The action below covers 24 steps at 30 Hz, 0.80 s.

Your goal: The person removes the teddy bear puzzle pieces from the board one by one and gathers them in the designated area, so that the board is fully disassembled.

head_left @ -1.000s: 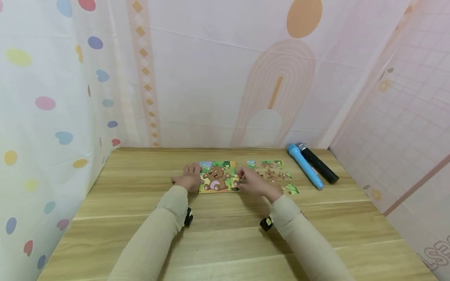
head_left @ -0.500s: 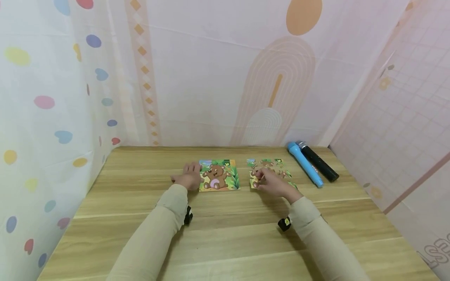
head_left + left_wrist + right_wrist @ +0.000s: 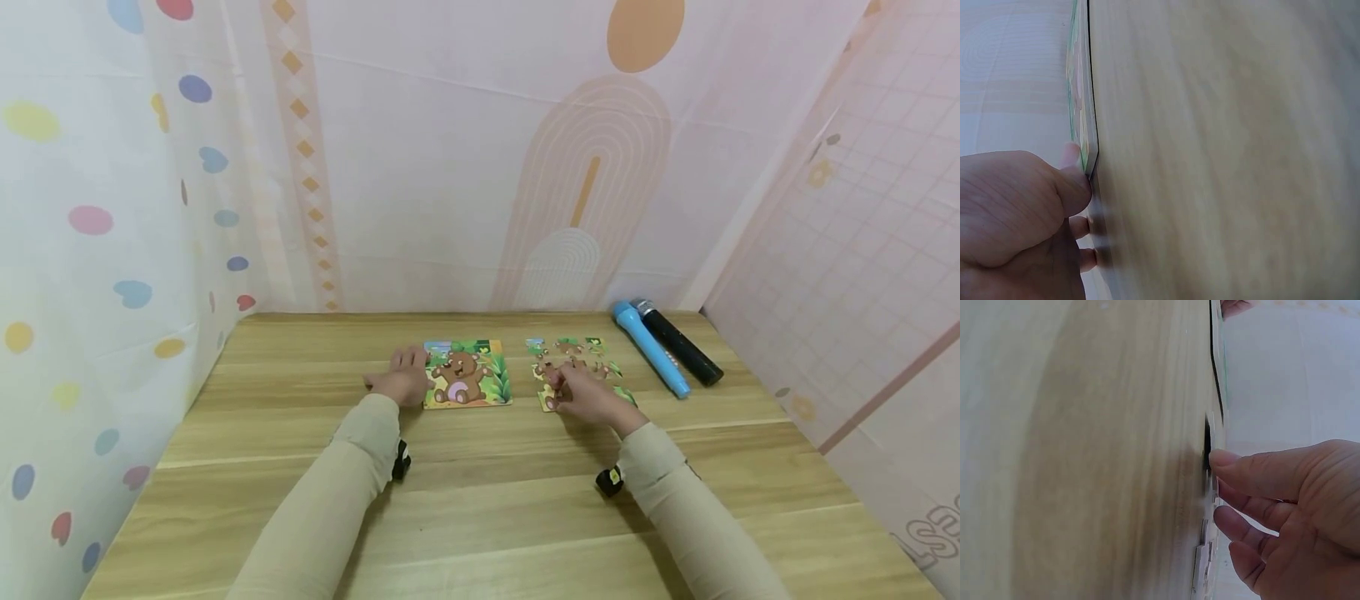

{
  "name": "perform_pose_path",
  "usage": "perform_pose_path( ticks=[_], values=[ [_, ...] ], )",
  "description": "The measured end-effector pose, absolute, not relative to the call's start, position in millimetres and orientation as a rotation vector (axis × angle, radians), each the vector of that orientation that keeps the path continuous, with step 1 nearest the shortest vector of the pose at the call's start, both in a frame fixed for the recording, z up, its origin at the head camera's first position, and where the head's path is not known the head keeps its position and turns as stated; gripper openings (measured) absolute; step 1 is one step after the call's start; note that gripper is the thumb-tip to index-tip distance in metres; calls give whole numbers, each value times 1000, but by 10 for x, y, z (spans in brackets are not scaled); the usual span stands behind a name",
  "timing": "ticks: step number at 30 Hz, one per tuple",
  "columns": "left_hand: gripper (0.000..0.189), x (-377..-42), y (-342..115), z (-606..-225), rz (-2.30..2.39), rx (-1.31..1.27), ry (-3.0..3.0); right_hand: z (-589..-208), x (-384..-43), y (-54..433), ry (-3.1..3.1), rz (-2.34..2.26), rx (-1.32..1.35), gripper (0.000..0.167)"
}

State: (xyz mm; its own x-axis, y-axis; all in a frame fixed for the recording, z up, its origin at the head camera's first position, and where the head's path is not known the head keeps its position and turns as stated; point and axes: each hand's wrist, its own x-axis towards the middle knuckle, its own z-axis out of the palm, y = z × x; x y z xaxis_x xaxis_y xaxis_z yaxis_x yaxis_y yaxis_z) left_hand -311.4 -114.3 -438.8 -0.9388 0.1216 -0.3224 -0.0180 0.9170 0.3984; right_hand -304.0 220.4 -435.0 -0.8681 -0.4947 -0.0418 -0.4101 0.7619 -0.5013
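Note:
A puzzle board (image 3: 467,375) with a brown bear picture lies flat on the wooden table. My left hand (image 3: 405,377) rests at its left edge with fingers extended; in the left wrist view the thumb (image 3: 1074,187) touches the board's near corner. Right of the board lie several loose puzzle pieces (image 3: 572,345) with similar bear and leaf pictures. My right hand (image 3: 588,393) pinches a puzzle piece (image 3: 547,402) at the near left of that group. In the right wrist view its thumb (image 3: 1225,459) is on the piece's edge; the hand hides some pieces behind it.
A light blue microphone (image 3: 651,348) and a black microphone (image 3: 681,345) lie side by side at the table's back right. A patterned curtain (image 3: 420,167) hangs behind the table (image 3: 480,517), with more fabric along both sides.
My right hand has moved right, from the board's right edge to the loose pieces, carrying the puzzle piece, then shifted slightly nearer. The left hand stays at the board.

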Motion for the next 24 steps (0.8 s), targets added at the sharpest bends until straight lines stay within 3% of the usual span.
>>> perform_pose_path(
  ticks=[24],
  values=[
    [63,-3135,-1172,-4381,612,70,2687,-4281,-3103,2370,2800,-804,-605,31]
  ],
)
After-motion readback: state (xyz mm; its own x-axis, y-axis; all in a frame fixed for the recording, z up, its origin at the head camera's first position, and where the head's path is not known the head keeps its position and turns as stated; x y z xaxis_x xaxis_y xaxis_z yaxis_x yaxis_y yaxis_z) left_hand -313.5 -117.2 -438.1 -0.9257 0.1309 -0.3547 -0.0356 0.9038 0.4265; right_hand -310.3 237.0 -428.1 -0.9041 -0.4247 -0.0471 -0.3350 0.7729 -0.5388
